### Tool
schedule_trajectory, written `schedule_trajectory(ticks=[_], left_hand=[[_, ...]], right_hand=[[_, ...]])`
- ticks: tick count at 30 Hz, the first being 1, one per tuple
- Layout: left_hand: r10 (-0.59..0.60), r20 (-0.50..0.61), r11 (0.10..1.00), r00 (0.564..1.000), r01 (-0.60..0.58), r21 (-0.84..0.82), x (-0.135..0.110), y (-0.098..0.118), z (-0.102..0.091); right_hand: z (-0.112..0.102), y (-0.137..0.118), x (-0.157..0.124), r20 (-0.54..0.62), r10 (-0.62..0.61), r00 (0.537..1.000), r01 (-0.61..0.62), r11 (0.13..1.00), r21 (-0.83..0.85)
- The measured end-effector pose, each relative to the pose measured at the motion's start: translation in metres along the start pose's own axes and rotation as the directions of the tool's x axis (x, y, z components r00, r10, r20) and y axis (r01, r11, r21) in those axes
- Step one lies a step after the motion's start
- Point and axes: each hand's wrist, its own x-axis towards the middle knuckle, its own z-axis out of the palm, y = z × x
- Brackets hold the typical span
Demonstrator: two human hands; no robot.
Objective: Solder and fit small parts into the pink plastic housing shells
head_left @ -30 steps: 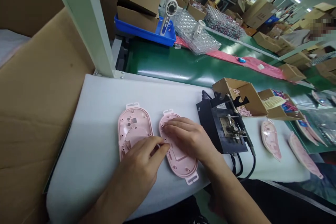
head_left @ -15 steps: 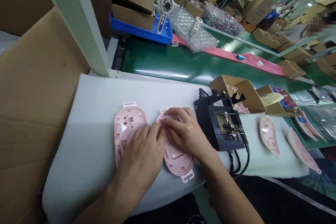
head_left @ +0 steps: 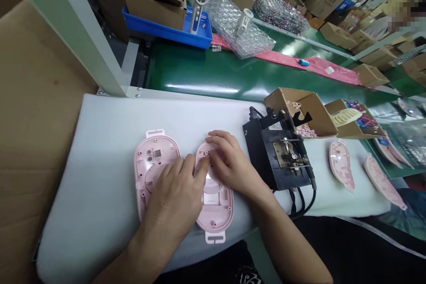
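Two pink oval plastic shells lie inside-up on a white foam pad [head_left: 109, 115]. My left hand [head_left: 175, 195] rests flat across the left shell [head_left: 149, 159], and its fingertips reach the upper left edge of the right shell [head_left: 214, 204]. My right hand [head_left: 229, 164] lies on the top end of the right shell with its fingers curled and pressed down. Whether something small sits under those fingertips is hidden.
A black fixture [head_left: 281, 157] with cables stands right of my hands. Behind it are open cardboard boxes [head_left: 301, 108] of small parts. More pink shells [head_left: 341, 164] lie at the right. A green conveyor belt [head_left: 206, 75] runs beyond, with a blue tray [head_left: 166, 31] and clear blister trays [head_left: 239, 31].
Both hands slid up along the right shell toward its top end, and that shell turned to lie straighter. The view shifted down and left.
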Motion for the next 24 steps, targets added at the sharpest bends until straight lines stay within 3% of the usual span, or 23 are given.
schedule_trajectory(ticks=[5,12,16,18,21,24], left_hand=[[0.007,-0.022,0.999,1.000,-0.007,0.032,0.001,0.000,0.001],[0.030,-0.018,0.999,0.999,-0.029,0.034,0.004,0.001,0.004],[0.024,-0.042,1.000,0.999,-0.024,-0.007,0.002,-0.002,0.003],[0.004,-0.132,0.988,0.991,-0.025,-0.154,-0.004,-0.004,-0.006],[-0.185,-0.299,0.828,0.936,-0.015,-0.561,-0.019,-0.006,-0.023],[-0.490,-0.339,0.549,0.803,-0.017,-0.836,-0.033,-0.006,-0.031]], right_hand=[[-0.001,0.005,0.003,0.010,0.052,0.999,-0.053,0.982,0.179],[0.000,0.010,0.007,0.045,0.055,0.997,-0.065,0.966,0.251],[0.000,0.012,0.008,0.059,0.027,0.998,-0.040,0.974,0.225],[-0.005,0.005,0.003,-0.027,0.021,0.999,-0.017,0.989,0.144],[-0.015,-0.019,-0.008,-0.137,-0.033,0.990,0.056,0.984,0.170],[-0.018,-0.049,-0.015,0.041,-0.128,0.991,0.104,0.923,0.371]])
